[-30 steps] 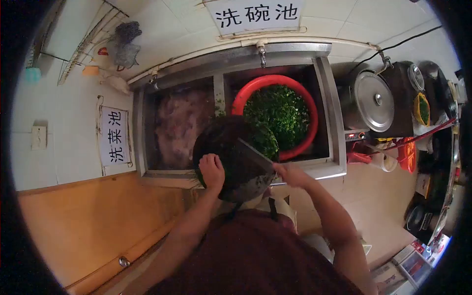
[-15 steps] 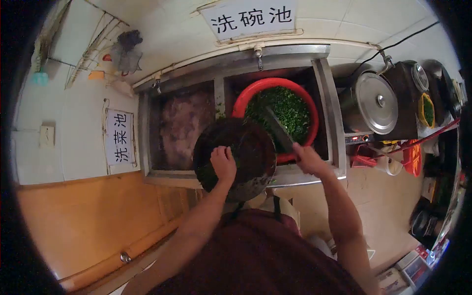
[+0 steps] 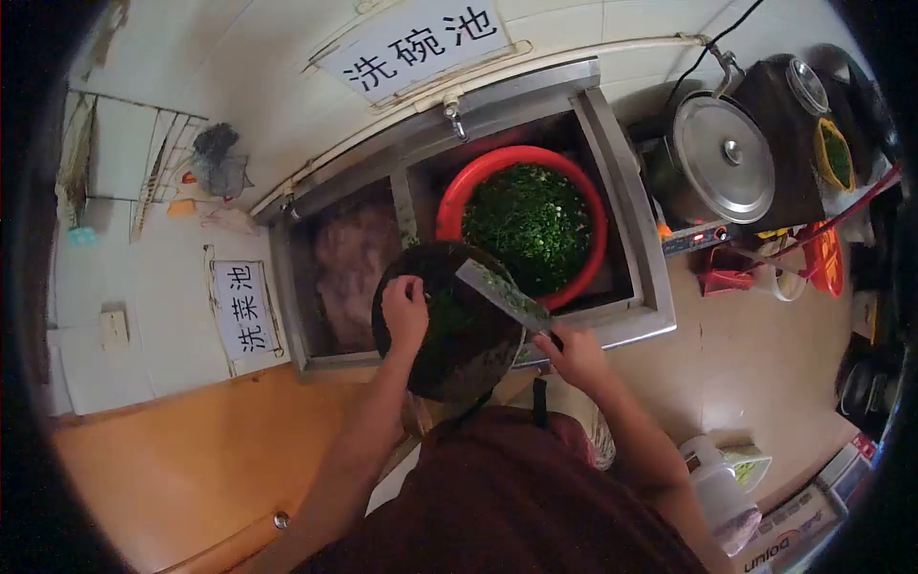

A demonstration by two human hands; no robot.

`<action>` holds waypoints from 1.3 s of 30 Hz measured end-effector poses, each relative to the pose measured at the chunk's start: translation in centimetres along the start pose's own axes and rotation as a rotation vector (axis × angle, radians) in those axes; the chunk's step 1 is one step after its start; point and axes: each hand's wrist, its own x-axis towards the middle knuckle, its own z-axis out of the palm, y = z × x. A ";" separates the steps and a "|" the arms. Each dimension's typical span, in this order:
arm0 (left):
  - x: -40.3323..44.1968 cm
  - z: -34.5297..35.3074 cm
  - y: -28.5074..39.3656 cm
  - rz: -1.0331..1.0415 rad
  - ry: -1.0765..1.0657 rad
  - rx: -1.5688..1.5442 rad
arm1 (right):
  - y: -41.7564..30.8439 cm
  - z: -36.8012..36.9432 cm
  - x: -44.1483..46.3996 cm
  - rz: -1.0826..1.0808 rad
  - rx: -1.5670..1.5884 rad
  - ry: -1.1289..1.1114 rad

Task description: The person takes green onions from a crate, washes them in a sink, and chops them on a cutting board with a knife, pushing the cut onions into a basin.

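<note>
My right hand [image 3: 579,359] is wrapped around the handle of a kitchen knife [image 3: 509,298]. Its broad blade lies over the right part of a dark round chopping board [image 3: 469,368], with green bits stuck to the metal. Over the board's left side is my left hand [image 3: 405,314], its fingers curled together; whatever they hold, if anything, is hidden. Some dark green bits [image 3: 445,316] show on the board between the hands. Just beyond the board, a red basin [image 3: 599,239] full of chopped greens [image 3: 526,220] stands in the right sink compartment.
The steel double sink [image 3: 626,182] runs along the wall under a tap [image 3: 454,120]. Pinkish pieces [image 3: 354,258], perhaps meat, fill its left compartment. A lidded steel pot [image 3: 722,158] stands to the right, near a yellow-rimmed container of greens [image 3: 837,153].
The knife has moved from above the basin back over the chopping board. My left hand stays above the board, fingers still curled. The camera view has turned and shifted.
</note>
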 end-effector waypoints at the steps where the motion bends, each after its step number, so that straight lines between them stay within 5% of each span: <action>1: 1.1 0.0 0.2 0.010 0.008 -0.098 | 0.2 -0.2 -0.7 0.009 0.067 -0.012; 5: 5.9 1.9 4.8 0.045 -0.243 -0.264 | 2.5 0.7 -2.6 0.085 0.176 0.010; 10: 12.1 11.1 6.7 0.169 -0.658 -0.036 | 3.0 -0.1 -2.5 0.232 0.311 0.158; 15: 14.0 17.9 7.9 0.013 -1.072 0.542 | 5.4 1.4 -2.0 0.258 0.389 0.287; 19: 12.9 22.2 5.8 -0.088 -1.087 0.556 | 5.5 2.2 -1.6 0.340 0.572 0.390; 21: 12.8 23.8 4.6 -0.212 -0.819 0.396 | 5.8 2.6 -1.4 0.373 0.619 0.409; 25: 15.6 25.1 0.9 -0.022 -1.022 0.467 | 6.2 2.8 -1.1 0.386 0.612 0.444; 27: 17.0 22.7 1.6 0.070 -0.826 0.453 | 6.2 2.3 -0.9 0.410 0.633 0.416; 33: 20.1 21.8 -0.6 -0.142 -0.925 0.238 | 6.9 2.9 -0.2 0.427 0.641 0.457; 35: 19.5 25.1 -3.3 0.229 -1.163 0.530 | 6.9 2.7 -0.1 0.423 0.559 0.442; 36: 19.0 24.3 -1.6 0.227 -1.167 0.533 | 6.7 2.8 0.0 0.427 0.561 0.439; 38: 17.6 23.0 1.6 -0.081 -1.327 0.380 | 6.1 3.1 0.2 0.462 0.655 0.453; 39: 16.7 23.8 1.9 -0.079 -1.331 0.387 | 6.0 3.4 0.4 0.466 0.661 0.454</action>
